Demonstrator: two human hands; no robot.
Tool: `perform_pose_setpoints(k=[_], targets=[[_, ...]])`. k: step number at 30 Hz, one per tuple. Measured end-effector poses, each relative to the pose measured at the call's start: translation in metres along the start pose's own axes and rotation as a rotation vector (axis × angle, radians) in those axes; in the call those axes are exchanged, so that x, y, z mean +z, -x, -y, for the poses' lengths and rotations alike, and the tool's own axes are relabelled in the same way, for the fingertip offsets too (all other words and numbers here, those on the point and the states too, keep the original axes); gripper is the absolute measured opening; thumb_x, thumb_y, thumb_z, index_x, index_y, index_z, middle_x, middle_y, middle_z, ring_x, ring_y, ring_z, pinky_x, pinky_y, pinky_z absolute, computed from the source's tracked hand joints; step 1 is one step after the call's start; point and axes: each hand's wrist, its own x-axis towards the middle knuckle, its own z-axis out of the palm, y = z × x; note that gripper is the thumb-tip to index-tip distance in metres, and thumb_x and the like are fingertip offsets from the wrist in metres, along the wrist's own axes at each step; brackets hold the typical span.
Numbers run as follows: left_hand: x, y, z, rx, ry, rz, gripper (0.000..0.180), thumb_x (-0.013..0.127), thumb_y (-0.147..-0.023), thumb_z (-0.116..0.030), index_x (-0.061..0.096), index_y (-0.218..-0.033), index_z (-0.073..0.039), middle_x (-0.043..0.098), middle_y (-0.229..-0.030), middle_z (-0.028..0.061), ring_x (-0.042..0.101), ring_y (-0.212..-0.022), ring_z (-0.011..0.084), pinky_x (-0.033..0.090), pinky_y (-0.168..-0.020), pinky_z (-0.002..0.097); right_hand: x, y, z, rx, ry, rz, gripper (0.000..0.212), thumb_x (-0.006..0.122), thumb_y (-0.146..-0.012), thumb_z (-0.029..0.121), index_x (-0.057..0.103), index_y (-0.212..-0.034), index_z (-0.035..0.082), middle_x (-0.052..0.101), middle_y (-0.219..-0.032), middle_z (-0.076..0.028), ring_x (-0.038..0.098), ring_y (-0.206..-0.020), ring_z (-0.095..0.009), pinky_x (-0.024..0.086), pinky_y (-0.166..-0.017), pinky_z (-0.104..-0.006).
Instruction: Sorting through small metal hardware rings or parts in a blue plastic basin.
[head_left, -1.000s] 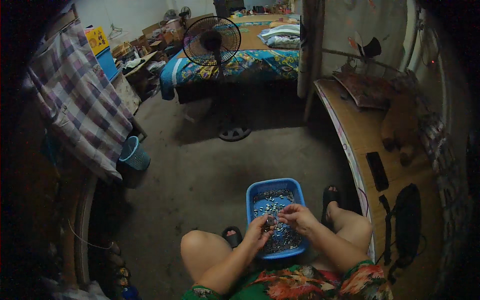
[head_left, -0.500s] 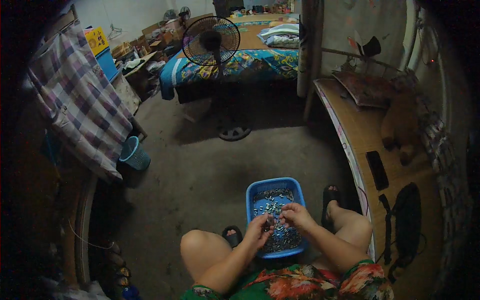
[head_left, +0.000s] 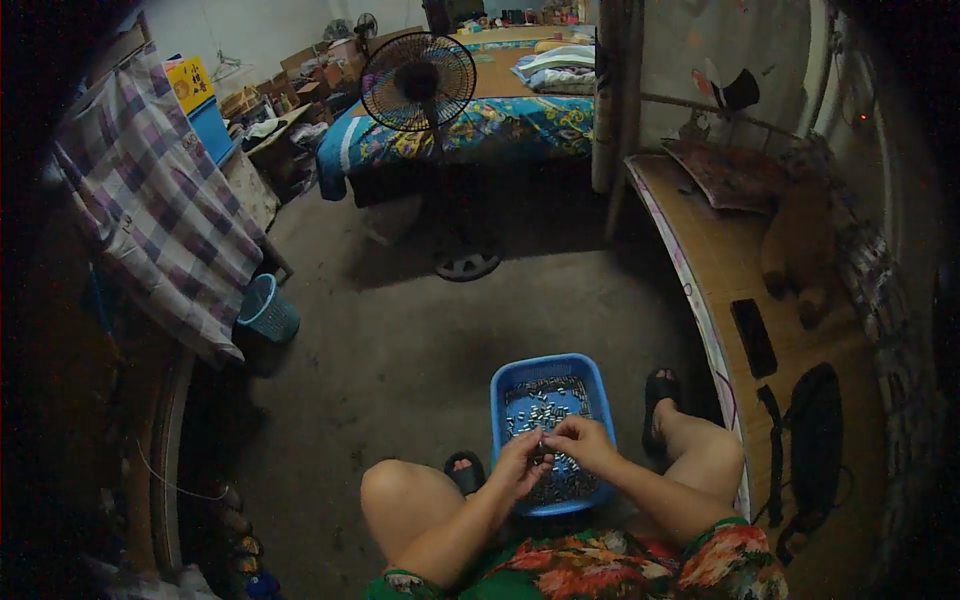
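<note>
A blue plastic basket (head_left: 603, 400) stands on the floor between my legs. Many small, shiny metal cylinders (head_left: 545, 412) lie loose inside, denser and darker toward its two ends. Above it, my left hand (head_left: 518, 466) is closed with curled fingers around a small greyish metal piece (head_left: 542, 447), partly hidden. My right hand (head_left: 586, 445) comes in from the right, thumb and forefinger pinched together at that same piece. Whatever the right fingertips hold is too small to make out. The fingertips of both hands meet over the middle of the basket.
A black standing fan (head_left: 420, 85) is ahead, before a bed (head_left: 500, 130) with a blue flowered cover. At left are a light-blue wastebasket (head_left: 268, 310) and a checked cloth (head_left: 165, 190). A wooden bench (head_left: 740, 260) on the right bears a black phone-like slab (head_left: 753, 338).
My right hand has moved left and slightly down, so its fingertips now meet those of my left hand. A gap separated them before. My left hand stays nearly in place.
</note>
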Motion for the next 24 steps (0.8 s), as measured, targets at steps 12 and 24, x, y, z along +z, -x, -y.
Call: perform_pose_setpoints(k=[12,24], targets=[[-0.006,-0.002,0.003,-0.022,0.068,0.065,0.023,0.049,-0.085,-0.027,0.053,-0.088,-0.005,0.054,-0.073,0.0042,0.052,-0.058,0.0130,0.045,-0.049,0.0211,0.002,0.007,0.020,-0.186,0.213,-0.087,0.013,0.064,-0.071,0.013,0.059,-0.074,0.002,0.055,-0.072,-0.005,0.053,-0.071,-0.013,0.042,-0.063,-0.0273],[0.000,-0.003,-0.001,-0.028,0.052,0.059,0.019,0.050,-0.084,-0.027,0.053,-0.087,-0.008,0.054,-0.073,0.0025,0.051,-0.059,0.0123,0.044,-0.050,0.0206,0.003,0.007,0.019,-0.045,-0.166,-0.010,0.009,0.064,-0.070,0.009,0.059,-0.071,0.002,0.052,-0.069,-0.004,0.052,-0.069,-0.011,0.042,-0.061,-0.0243]])
